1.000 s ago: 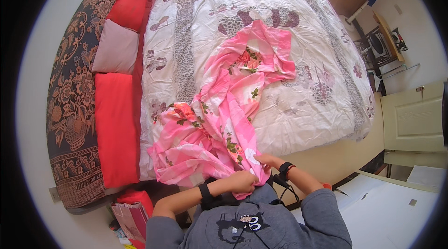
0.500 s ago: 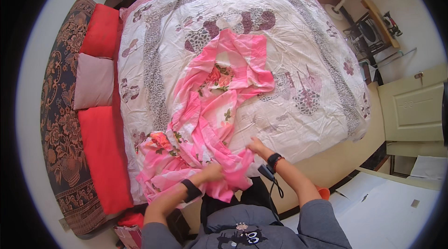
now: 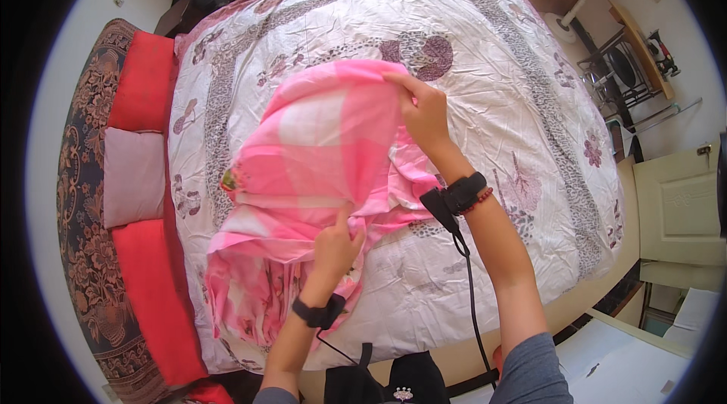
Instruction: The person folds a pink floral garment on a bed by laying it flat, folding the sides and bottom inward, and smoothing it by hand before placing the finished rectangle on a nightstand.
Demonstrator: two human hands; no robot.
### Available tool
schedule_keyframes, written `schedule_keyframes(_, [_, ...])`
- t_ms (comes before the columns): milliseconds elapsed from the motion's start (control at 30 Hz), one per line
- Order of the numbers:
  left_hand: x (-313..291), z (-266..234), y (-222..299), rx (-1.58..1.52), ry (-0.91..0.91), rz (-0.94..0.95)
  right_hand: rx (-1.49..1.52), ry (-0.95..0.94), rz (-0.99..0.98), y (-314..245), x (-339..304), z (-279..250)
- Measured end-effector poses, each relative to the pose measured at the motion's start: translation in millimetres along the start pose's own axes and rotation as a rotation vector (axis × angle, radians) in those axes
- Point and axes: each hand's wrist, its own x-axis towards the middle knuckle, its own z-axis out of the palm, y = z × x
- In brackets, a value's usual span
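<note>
A pink-and-white checked sheet (image 3: pixel 303 146) with printed flowers lies partly bunched on the bed, its upper part lifted and billowing. My right hand (image 3: pixel 425 112) is raised and closed on the sheet's upper right edge. Lower and to the left, my left hand (image 3: pixel 335 252) is closed on a fold near the sheet's middle. Its fingertips are partly lost against the cloth. Beneath my left forearm the rest of the sheet hangs in gathered folds, and more of it spreads out behind my right wrist. Both wrists wear black bands with cables.
Under the sheet is the bed's white patterned cover (image 3: pixel 485 252). A red pillow (image 3: pixel 142 78), a pale pink cushion (image 3: pixel 135 177) and a long red pillow (image 3: pixel 155 290) line the left side against a dark floral headboard (image 3: pixel 79 215). A cream door (image 3: pixel 681 199) stands at the right.
Both hands have moved forward from the bed's near edge, the right one farthest. The sheet, which lay stretched away from me, is now lifted and pulled into a shorter, billowing heap.
</note>
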Motion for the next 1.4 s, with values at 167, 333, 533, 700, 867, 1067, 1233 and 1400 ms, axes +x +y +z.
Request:
schedule_keyframes(167, [30,207,-98,-0.079,-0.295,-0.26,-0.082,-0.162,0.394,191,-82,18])
schedule_keyframes(333, [44,302,-170,-0.744,-0.57,-0.537,0.135,-0.026,0.584,323,-132,35])
schedule_keyframes(533, [74,310,-173,-0.805,-0.573,-0.664,0.321,0.153,0.737,359,-65,57])
schedule_keyframes(700, [56,325,-195,-0.759,-0.642,-0.704,-0.128,0.048,0.728,367,-31,93])
schedule_keyframes(867, [60,323,-192,-0.713,-0.661,-0.645,-0.391,0.099,0.502,389,-30,76])
schedule_keyframes(1067, [54,324,-209,-0.772,-0.697,-0.802,0.08,-0.052,0.708,394,-37,64])
schedule_keyframes(1233, [58,312,-200,-0.745,-0.712,-0.716,0.683,0.131,0.777,303,-34,71])
schedule_keyframes(1400, [34,316,-213,-0.724,-0.7,-0.618,0.947,-1.319,0.577,75,-199,4])
